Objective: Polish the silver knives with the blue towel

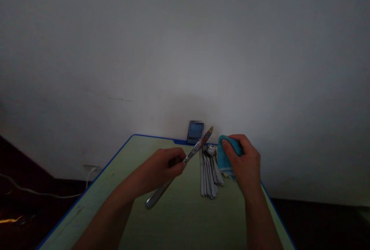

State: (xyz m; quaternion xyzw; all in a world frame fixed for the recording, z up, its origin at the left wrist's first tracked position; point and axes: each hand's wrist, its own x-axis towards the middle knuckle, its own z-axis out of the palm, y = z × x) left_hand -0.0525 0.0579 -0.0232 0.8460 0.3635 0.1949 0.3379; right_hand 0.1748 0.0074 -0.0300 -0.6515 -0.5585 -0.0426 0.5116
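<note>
Fingers of my left hand are closed around a stainless table knife, gripping it near its middle. Fingers of my right hand are curled over a teal cloth, holding it bunched. Both items are confirmed in hand.

Position of items, taken from the cutlery pile, which lies on the green tabletop: the table knife is held on the near left of the pile, slanted across it, with its upper end pointing past the pile's far left corner and its lower end out over the tabletop. It does not touch the pile. The teal cloth is just beside the pile on its right, its lower edge close against the outer pieces. I cannot tell whether the cloth touches the tabletop.

The pile consists of slim stainless pieces laid side by side, with a spoon at its far end. Beyond the pile, a blue handheld device stands at the far edge of the tabletop against the pale wall; its top corner is blurred. Well to the left of the pile, past the tabletop's blue-trimmed edge, a white cable drops from a wall plate and runs across the dark floor.
</note>
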